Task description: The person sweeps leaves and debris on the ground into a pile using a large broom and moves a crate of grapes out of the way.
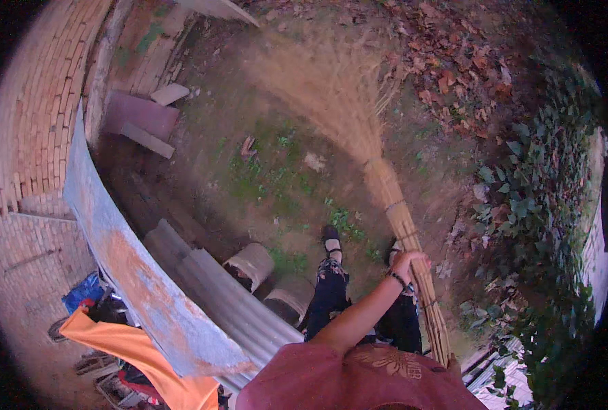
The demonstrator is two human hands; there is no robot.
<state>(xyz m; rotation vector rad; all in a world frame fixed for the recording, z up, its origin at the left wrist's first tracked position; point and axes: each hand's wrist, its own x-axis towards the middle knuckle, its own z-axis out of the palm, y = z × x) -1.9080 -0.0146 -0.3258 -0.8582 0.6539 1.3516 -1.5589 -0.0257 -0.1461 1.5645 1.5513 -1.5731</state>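
A long twig broom [393, 195] slants across the middle, its bristles fanned out and blurred over the ground ahead of my feet. My left hand [410, 265], with a dark beaded bracelet at the wrist, is closed round the bundled handle about midway along. Close to my body, my right hand [453, 366] is at the handle's near end; only a sliver of it shows beside my shirt, and it appears to grip there. Brown dry leaves [457, 65] lie in a heap beyond the bristles to the right.
Corrugated sheets [215, 287] and a rusty metal sheet [146, 266] stand at the left, near round clay pipes [250, 265]. An orange cloth [136, 352] hangs below them. Leafy vines [522, 184] line the right. A brick wall [41, 96] rises far left; bricks [170, 93] lie beside it.
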